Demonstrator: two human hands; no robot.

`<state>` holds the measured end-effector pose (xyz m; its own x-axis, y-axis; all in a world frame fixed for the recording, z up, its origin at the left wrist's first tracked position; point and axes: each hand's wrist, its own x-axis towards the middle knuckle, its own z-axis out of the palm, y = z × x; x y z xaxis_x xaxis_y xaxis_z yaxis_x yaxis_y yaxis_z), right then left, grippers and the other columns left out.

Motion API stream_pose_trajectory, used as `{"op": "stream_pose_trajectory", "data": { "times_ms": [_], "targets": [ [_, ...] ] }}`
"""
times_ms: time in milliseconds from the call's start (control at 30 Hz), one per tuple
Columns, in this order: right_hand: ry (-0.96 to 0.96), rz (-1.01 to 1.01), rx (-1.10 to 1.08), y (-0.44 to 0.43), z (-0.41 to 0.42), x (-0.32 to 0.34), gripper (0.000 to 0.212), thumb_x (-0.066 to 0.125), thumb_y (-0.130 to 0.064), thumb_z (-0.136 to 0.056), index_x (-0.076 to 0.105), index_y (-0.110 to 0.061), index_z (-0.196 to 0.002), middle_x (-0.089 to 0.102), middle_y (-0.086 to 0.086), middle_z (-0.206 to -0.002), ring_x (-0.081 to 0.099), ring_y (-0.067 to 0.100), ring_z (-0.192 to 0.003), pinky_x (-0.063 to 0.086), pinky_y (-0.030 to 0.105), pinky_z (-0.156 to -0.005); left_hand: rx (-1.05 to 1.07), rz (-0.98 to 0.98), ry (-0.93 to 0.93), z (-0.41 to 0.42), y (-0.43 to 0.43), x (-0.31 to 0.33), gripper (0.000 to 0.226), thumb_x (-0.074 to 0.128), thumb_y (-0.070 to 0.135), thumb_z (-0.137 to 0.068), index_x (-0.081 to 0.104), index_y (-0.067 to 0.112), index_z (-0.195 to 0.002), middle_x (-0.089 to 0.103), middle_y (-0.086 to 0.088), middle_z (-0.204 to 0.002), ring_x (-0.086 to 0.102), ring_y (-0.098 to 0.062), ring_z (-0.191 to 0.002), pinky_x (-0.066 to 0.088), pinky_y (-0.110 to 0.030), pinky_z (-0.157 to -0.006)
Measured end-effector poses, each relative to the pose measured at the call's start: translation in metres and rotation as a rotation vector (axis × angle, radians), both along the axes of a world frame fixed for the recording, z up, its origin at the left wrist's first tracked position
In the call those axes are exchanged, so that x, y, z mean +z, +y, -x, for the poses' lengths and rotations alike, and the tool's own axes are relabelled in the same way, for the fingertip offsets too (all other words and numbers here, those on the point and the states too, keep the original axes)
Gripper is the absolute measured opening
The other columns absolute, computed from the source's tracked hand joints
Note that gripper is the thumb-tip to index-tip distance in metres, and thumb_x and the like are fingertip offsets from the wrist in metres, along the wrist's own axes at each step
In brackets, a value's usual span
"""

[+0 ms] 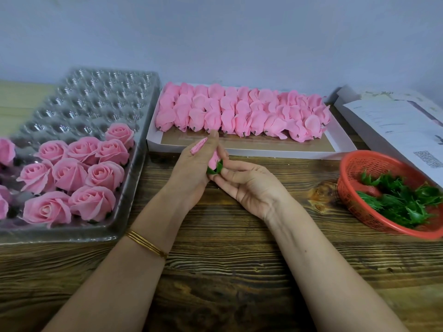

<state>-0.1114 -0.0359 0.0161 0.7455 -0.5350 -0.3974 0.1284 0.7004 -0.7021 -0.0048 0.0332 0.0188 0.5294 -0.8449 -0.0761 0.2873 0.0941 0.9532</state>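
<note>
One pale-pink rosebud (pixel 214 158), green leafy calyx (pixel 215 170) at its base, between fingers (pixel 236 167).

Pink roses (pixel 69 174) at nine o'clock; green leaves (pixel 398 200) in a red-orange basket (pixel 354 164) at three; brown grained worktop (pixel 227 259).

Table (pixel 239 259): wood, dark stain, rough open grain, matt. Tray (pixel 96 97): thin clear plastic, v. glossy, glare on the cups. Roses (pixel 69 173): matt pink, soft-looking, smooth petals; exact material can't tell. Held bud (pixel 214 159): same matt pink; its calyx (pixel 217 167) green w/ slight sheen, prob. plastic. Box (pixel 345 144): white card, matt, brown kraft-like floor. Basket (pixel 354 168): red plastic mesh, semi-gloss. Papers (pixel 395 125): matt white. Bangle (pixel 146 240): gold-coloured metal, shiny. Wall (pixel 215 32): smooth, matt.
</note>
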Motion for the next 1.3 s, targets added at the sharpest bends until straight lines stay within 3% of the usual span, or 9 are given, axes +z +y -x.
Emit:
{"op": "stream_pose_trajectory", "data": {
  "times_ms": [167,433,667,900,1100,1300],
  "targets": [
    [-0.008,-0.063,0.005,0.0005,-0.0019,-0.0011,0.021,0.056,0.017,-0.085,0.065,0.013,-0.103,0.073,0.021,-0.091,0.074,0.026,-0.077,0.061,0.026,-0.069,0.01,0.0,0.015,-0.0003,-0.0003,0.0023,0.046,0.043,0.037,-0.104,0.053,0.011,-0.067,0.056,-0.007,-0.077,0.054,-0.01,-0.07,0.046,-0.021,-0.068],
    [0.012,-0.036,-0.017,0.0009,-0.002,-0.0019,0.031,0.057,0.017,-0.085,0.059,0.015,-0.116,0.069,0.022,-0.096,0.072,0.024,-0.078,0.061,0.026,-0.076,0.013,-0.028,0.037,0.0005,0.0007,0.0041,0.044,0.045,0.039,-0.102,0.057,0.01,-0.071,0.059,-0.006,-0.078,0.054,-0.012,-0.071,0.045,-0.026,-0.069],
    [0.031,0.053,-0.024,0.0039,-0.0031,-0.0003,0.02,0.057,0.019,-0.084,0.064,0.009,-0.099,0.066,0.021,-0.089,0.069,0.026,-0.079,0.058,0.028,-0.081,0.049,-0.034,0.067,0.0011,-0.0008,0.0031,0.041,0.049,0.037,-0.101,0.061,0.01,-0.073,0.062,-0.005,-0.079,0.057,-0.012,-0.073,0.044,-0.029,-0.072],
    [0.014,0.13,-0.058,0.0054,-0.0041,-0.0033,0.02,0.059,0.022,-0.08,0.065,0.006,-0.09,0.07,0.015,-0.075,0.07,0.02,-0.069,0.061,0.025,-0.07,0.06,-0.032,0.098,0.0008,-0.0021,0.0017,0.038,0.051,0.035,-0.101,0.061,0.009,-0.076,0.064,-0.003,-0.077,0.061,-0.011,-0.072,0.048,-0.029,-0.074],
    [-0.002,0.264,-0.11,0.0075,-0.0077,-0.0072,0.026,0.063,0.025,-0.074,0.065,0.003,-0.087,0.071,0.015,-0.085,0.07,0.02,-0.078,0.06,0.027,-0.076,0.086,-0.036,0.145,0.0005,-0.0045,-0.0001,0.037,0.053,0.036,-0.1,0.059,0.007,-0.078,0.057,-0.007,-0.081,0.059,-0.015,-0.078,0.05,-0.03,-0.078],
    [0.031,0.348,-0.146,0.0086,-0.0084,-0.0091,0.029,0.069,0.023,-0.07,0.067,0.0,-0.088,0.073,0.013,-0.08,0.07,0.022,-0.08,0.06,0.027,-0.075,0.093,-0.043,0.13,-0.0004,-0.0047,-0.001,0.041,0.052,0.037,-0.1,0.06,0.01,-0.071,0.063,-0.007,-0.083,0.061,-0.018,-0.086,0.05,-0.037,-0.087]
  ]
}}
